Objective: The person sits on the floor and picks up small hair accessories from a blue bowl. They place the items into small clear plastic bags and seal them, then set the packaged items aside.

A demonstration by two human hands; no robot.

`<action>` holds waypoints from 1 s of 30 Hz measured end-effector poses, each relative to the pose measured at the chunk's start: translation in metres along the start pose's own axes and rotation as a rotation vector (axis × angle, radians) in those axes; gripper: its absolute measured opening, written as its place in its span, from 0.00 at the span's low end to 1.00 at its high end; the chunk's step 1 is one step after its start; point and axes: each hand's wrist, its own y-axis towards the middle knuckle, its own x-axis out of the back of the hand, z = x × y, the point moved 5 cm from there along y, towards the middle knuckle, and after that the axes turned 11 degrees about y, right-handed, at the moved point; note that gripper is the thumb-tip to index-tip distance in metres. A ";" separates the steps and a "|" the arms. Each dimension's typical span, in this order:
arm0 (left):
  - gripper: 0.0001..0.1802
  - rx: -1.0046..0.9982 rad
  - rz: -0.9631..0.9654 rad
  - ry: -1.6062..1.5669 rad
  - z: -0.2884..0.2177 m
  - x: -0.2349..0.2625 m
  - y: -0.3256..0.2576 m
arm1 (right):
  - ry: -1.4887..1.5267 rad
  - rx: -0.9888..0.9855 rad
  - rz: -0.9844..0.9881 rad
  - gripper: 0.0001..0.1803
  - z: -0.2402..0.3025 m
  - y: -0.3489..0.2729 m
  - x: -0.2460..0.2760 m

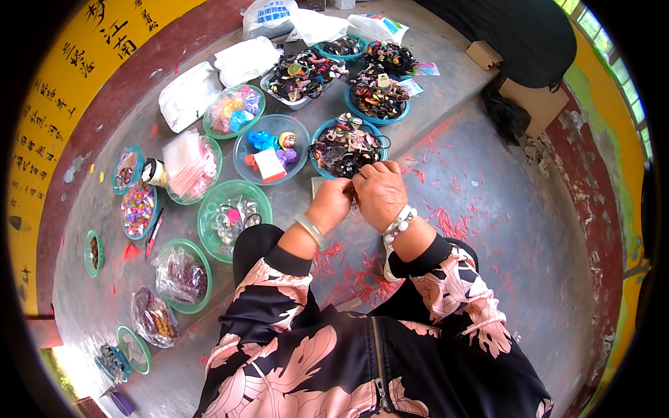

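Note:
My left hand (pixel 332 206) and my right hand (pixel 380 196) meet in front of me, fingertips pinched together. Whatever lies between the fingers is too hidden to make out. Just beyond them sits a blue basin (pixel 313 150) heaped with dark hair ties (pixel 348 145), some with small coloured ornaments. A bangle (pixel 310 230) circles my left wrist, and a beaded bracelet (pixel 400 221) is on my right. To the left stands a clear bluish bowl (pixel 240 164) holding blue and purple pieces and a white card. Nearer, a green basin (pixel 203 221) contains shiny clear packets.
Red scraps (pixel 451 221) litter the grey floor around my knees. More basins hold hair ties (pixel 380 95), colourful small pieces (pixel 138 207) and clear plastic bags (pixel 188 173). White bags (pixel 188 96) lie farther back. A floor ledge (pixel 446 120) runs behind; cardboard (pixel 533 106) leans at the right.

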 end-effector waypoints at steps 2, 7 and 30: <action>0.07 0.003 -0.005 0.049 0.000 0.000 0.000 | -0.008 0.006 0.003 0.04 0.001 0.000 0.000; 0.08 -0.027 -0.076 0.049 0.007 -0.002 0.002 | -0.007 0.016 0.014 0.04 0.003 0.000 -0.001; 0.08 0.014 -0.046 0.007 0.004 0.000 0.000 | 0.005 0.009 -0.019 0.04 0.000 0.001 -0.001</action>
